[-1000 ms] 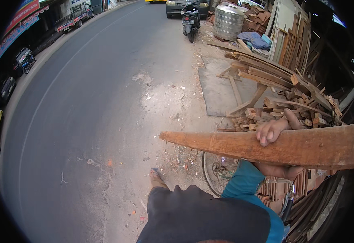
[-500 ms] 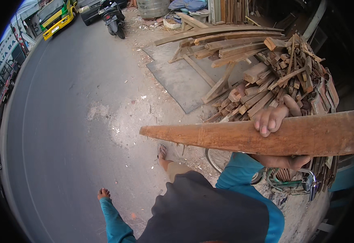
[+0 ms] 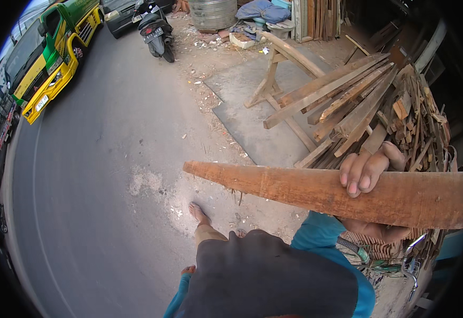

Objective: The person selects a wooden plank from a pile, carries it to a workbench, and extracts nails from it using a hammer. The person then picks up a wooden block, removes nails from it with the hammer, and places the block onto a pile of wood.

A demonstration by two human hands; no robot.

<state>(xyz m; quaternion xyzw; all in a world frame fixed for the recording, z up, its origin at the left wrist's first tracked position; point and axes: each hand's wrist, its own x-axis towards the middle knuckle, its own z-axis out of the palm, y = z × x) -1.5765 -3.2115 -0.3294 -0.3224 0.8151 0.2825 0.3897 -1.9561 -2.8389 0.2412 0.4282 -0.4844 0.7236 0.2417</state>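
A long reddish-brown wooden plank (image 3: 295, 191), narrowing to a tip at its left end, lies across the view at my right shoulder. My right hand (image 3: 368, 168) grips it, with fingers bent over its upper edge and part of the hand showing below the lower edge. The arm in a teal sleeve comes up under the plank. My left hand (image 3: 189, 270) hangs low beside my dark shirt, away from the plank. Its fingers are small and partly hidden, so their pose is unclear.
A yellow and green truck (image 3: 56, 58) stands on the road at the upper left, near a parked motorcycle (image 3: 157, 34). Ahead on the right, long timbers (image 3: 329, 87) rest on a wooden trestle (image 3: 268, 79) beside piled wood scraps (image 3: 417, 116). A bicycle (image 3: 385, 259) is at the lower right.
I have walked forward; the truck, motorcycle and timber appear nearer. My left arm has swung in toward my body. The plank stays in my right hand and sits slightly lower in view.
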